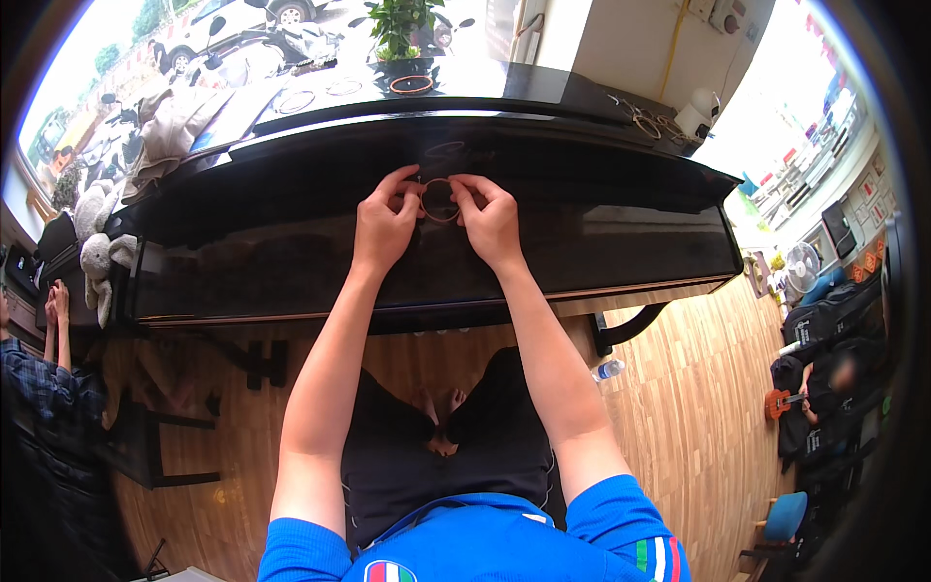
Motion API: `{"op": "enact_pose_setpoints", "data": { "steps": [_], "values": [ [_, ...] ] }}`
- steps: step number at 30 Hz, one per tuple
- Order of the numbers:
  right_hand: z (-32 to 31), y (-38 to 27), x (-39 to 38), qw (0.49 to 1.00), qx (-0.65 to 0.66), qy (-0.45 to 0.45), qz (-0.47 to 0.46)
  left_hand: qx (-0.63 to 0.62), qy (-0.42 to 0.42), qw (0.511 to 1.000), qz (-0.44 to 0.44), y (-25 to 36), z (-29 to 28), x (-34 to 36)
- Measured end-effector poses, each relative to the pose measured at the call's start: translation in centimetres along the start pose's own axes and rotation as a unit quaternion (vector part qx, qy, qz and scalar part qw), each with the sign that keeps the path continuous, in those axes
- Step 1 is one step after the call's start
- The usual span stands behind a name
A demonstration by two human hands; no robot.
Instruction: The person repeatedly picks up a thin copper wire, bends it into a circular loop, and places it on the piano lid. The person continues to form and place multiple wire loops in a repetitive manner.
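Note:
Between my two hands is a thin, light brown ring (441, 221), like a coil of string or wire, held up in front of a black upright piano (281, 257). My left hand (385, 225) pinches its left side between thumb and fingers. On the opposite side, my right hand (492, 221) pinches the ring the same way. Both forearms stretch forward. On the piano's top lie an orange-red ring (411, 91) and two pale rings, one of them (296, 110) on the left.
Several coils (645, 121) lie at the piano top's right end, near a potted plant (400, 29). Cloth (179, 121) and plush toys (100, 252) sit left. A bottle (609, 370) is on the floor. One person sits far left; another at right holds a ukulele (778, 404).

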State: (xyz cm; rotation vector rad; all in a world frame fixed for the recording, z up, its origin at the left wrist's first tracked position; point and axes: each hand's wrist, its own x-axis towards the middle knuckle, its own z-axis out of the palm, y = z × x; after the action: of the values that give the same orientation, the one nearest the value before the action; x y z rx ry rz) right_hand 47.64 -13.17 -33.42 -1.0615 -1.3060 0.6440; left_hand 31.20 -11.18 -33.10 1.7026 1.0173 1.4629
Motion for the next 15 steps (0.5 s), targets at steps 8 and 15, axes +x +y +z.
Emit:
{"op": "enact_pose_setpoints", "data": {
  "steps": [8,15],
  "values": [
    [0.11,-0.32,0.0,1.0,0.004,0.007,-0.013,-0.05,-0.011,0.999,0.0,-0.16,-0.35,0.29],
    [-0.08,-0.4,-0.04,1.0,0.016,-0.02,-0.008,-0.082,-0.071,0.994,-0.012,-0.34,-0.32,0.29]
  ]
}}
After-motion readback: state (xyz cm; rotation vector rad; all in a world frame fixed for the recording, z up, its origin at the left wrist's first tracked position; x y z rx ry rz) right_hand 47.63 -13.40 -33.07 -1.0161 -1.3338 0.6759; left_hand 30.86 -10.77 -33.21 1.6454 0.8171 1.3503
